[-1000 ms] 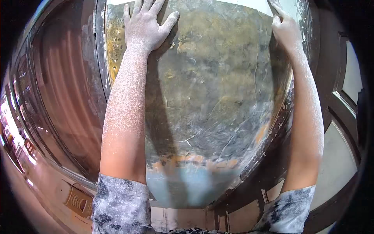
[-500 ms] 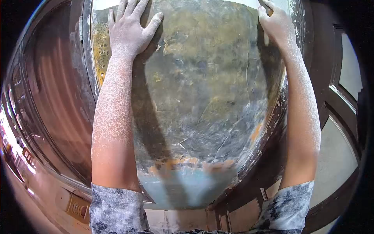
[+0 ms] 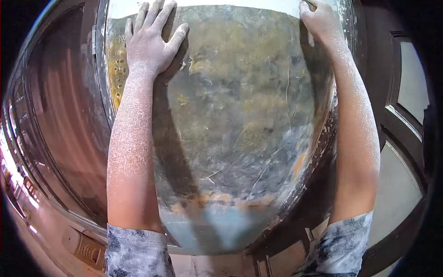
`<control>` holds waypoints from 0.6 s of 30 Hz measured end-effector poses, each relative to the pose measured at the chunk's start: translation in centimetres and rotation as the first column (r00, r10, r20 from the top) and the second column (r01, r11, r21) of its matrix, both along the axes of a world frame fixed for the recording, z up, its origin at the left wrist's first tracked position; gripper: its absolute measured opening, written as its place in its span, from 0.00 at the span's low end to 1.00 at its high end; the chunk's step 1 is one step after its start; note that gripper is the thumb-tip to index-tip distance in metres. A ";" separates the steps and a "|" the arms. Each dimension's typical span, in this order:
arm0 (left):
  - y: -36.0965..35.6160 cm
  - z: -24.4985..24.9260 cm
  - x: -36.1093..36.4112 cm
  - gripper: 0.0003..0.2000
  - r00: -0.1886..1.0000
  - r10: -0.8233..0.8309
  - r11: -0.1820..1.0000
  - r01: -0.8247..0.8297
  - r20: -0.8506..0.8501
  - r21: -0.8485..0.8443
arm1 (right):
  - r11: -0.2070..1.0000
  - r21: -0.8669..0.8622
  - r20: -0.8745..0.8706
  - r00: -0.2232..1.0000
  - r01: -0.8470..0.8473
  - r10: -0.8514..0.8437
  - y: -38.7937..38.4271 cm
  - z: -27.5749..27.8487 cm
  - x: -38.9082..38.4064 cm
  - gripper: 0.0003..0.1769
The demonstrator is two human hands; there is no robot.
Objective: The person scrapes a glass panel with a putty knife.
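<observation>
My left hand (image 3: 150,46), coated in white dust, lies with spread fingers against a mottled olive-grey wall surface (image 3: 240,101). Its fingertips reach the white strip (image 3: 240,3) along the top of the view. At the upper right, my right hand (image 3: 323,23) is closed, its fingers curled near the edge of that white strip. Whatever it may hold is hidden by the hand and cut off by the top of the view. The wall is rough, with cracks, peeled flakes and rusty patches.
Brown wooden framing with pale panels (image 3: 397,194) runs down the right side. A reddish-brown glossy panel (image 3: 69,106) stands on the left. Below the mottled area is a pale blue band (image 3: 221,231). A brown chair-like object (image 3: 87,249) is at lower left.
The view has tilted up slightly, so more of the white strip shows at the top. My left hand stays spread on the wall; my right hand stays curled near the strip's edge.
</observation>
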State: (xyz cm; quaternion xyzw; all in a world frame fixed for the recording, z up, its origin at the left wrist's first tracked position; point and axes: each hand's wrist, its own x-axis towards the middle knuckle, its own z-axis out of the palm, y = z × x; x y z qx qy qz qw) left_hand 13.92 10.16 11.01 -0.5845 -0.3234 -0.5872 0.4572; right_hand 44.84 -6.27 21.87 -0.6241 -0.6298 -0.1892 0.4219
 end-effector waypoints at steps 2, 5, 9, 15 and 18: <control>0.0 0.0 -0.1 0.32 1.000 -0.007 1.000 0.007 0.009 0.000 | 0.591 0.780 0.424 0.869 -0.208 -0.254 7.1 -2.1 3.7 0.25; -0.1 -0.2 0.1 0.32 1.000 -0.028 1.000 0.028 0.008 -0.005 | 0.784 0.614 0.259 0.914 0.093 -0.312 6.4 -7.8 2.2 0.24; 2.6 0.3 -0.7 0.31 0.998 0.063 0.986 -0.059 -0.021 0.155 | 0.785 0.619 0.275 0.930 0.024 -0.245 5.5 -9.8 1.8 0.25; 2.7 0.2 -0.7 0.31 0.997 0.067 0.985 -0.061 -0.027 0.163 | 0.753 0.654 0.263 0.915 0.065 -0.307 6.6 -2.9 6.0 0.21; 3.0 0.2 -0.8 0.31 0.998 0.052 0.985 -0.049 -0.019 0.164 | 0.857 0.498 0.230 0.932 0.134 -0.279 6.5 -6.8 4.2 0.36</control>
